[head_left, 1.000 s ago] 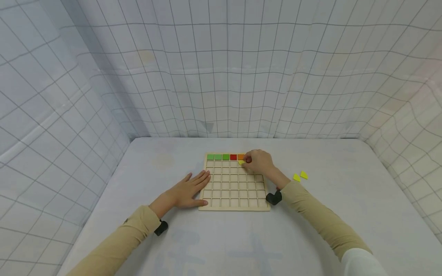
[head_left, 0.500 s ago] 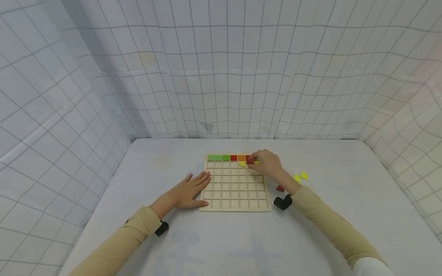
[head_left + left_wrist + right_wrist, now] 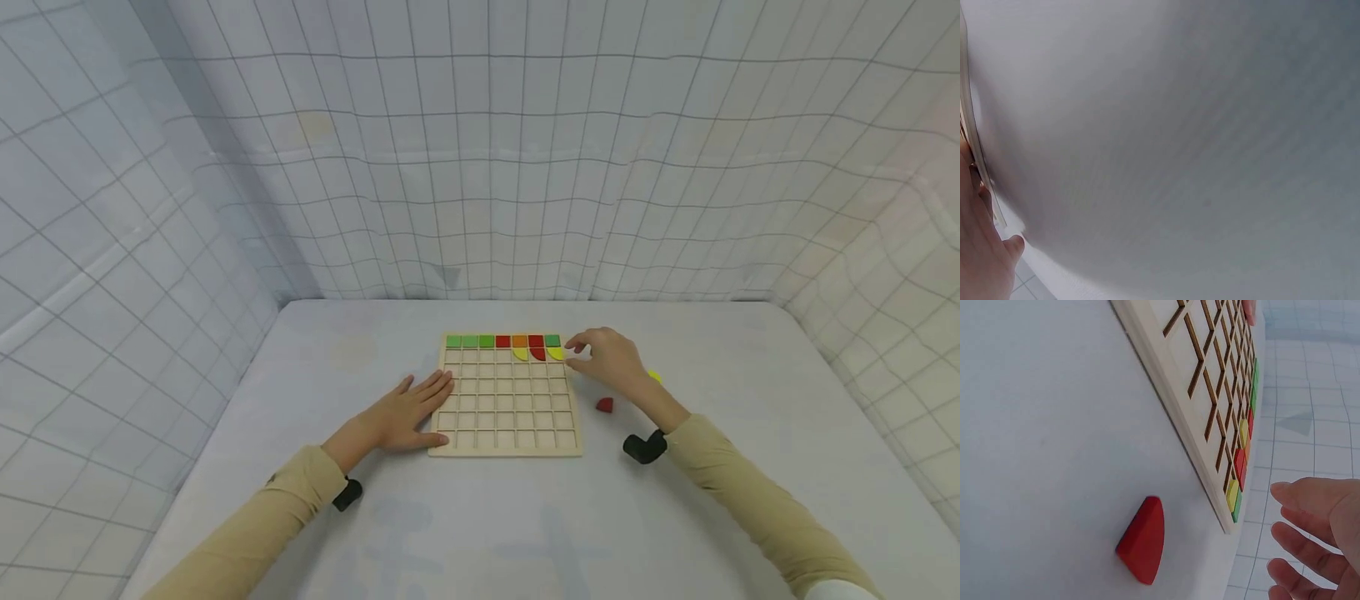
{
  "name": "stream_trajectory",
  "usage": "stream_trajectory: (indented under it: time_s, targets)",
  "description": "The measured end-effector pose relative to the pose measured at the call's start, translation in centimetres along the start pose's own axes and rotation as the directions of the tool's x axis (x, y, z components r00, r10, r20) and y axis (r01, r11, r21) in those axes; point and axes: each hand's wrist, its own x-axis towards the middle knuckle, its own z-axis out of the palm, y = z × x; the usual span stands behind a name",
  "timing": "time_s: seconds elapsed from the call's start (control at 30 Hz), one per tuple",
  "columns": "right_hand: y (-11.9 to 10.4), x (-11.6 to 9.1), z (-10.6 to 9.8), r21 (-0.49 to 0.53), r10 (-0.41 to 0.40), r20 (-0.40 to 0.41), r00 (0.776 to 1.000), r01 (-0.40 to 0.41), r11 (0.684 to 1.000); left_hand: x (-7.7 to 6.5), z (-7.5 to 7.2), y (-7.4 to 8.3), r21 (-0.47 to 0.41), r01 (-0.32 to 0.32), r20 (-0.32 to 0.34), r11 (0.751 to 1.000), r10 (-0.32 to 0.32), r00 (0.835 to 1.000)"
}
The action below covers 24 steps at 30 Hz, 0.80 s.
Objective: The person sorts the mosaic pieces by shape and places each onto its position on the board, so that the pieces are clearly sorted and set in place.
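A wooden grid board (image 3: 490, 408) lies on the table. Several coloured square tiles fill its far row, and a yellow quarter-round piece (image 3: 520, 354), a red quarter-round piece (image 3: 537, 353) and another yellow one (image 3: 556, 353) sit in the second row's right cells. My left hand (image 3: 408, 415) rests flat with its fingers across the board's left edge; the left wrist view shows only part of it. Just off the board's far right corner hovers my right hand (image 3: 611, 360). In the right wrist view its fingers (image 3: 1313, 494) are apart, with nothing between them.
On the table right of the board lies a loose red quarter-round piece (image 3: 605, 405). Something yellow (image 3: 655, 377) shows partly behind the right wrist. A white gridded curtain (image 3: 487, 208) hangs behind and at both sides of the table.
My right hand has drawn back to the right off the board, its fingers leaving the second row. The red and yellow quarter-round pieces there are now uncovered. The left hand stays put.
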Motion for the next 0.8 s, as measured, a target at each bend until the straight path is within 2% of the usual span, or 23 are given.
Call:
stream_trajectory:
  time_s: [0.5,0.8]
  targets:
    - [5.2,-3.2,-2.4,0.015,0.044,-0.025,0.999,-0.043,0.999,-0.1,-0.3,0.1,-0.009,0.004,0.0,1.0,-0.004,1.0]
    - [8.7,-5.0,-3.4,0.064,0.022,0.037,0.999,-0.024,0.998,-0.1,-0.6,0.4,-0.009,0.001,0.013,1.0,-0.001,1.0]
